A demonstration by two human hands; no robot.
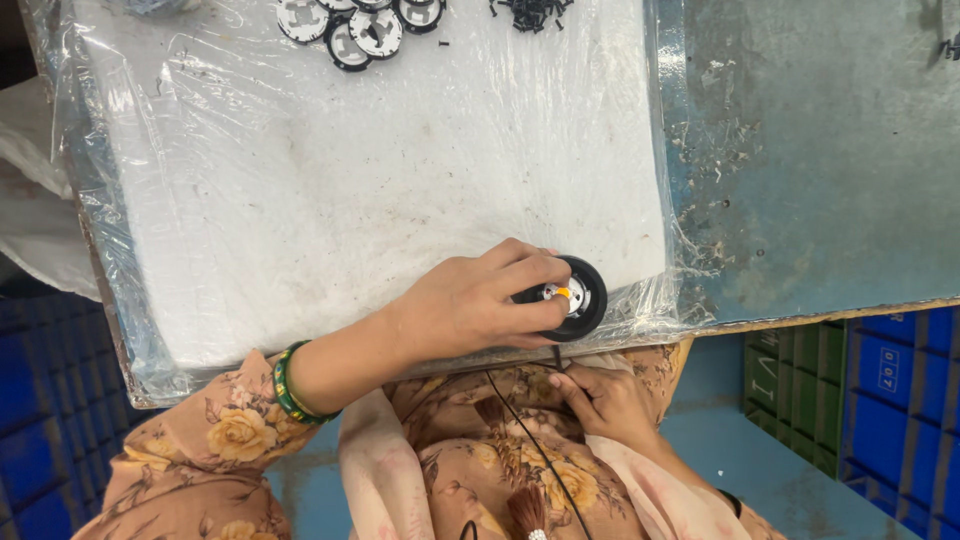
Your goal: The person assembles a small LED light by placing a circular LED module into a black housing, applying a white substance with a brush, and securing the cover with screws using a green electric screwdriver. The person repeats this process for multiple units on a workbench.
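My left hand [478, 300] grips a round black part [578, 297] with a silver and orange centre, holding it at the near edge of the white foam pad [380, 170]. A thin black wire [530, 440] hangs from the part down across my lap. Below the table edge, my right hand [605, 402] rests on my floral clothing with its fingers pinched on that wire just under the part. A green bangle sits on my left wrist.
The foam pad is wrapped in clear plastic on a worn blue metal table [810, 150]. Several round black-and-white parts [360, 25] and a heap of small black screws [530, 12] lie at the pad's far edge. Blue and green crates [880, 390] stand at right, more blue crates [40, 400] at left.
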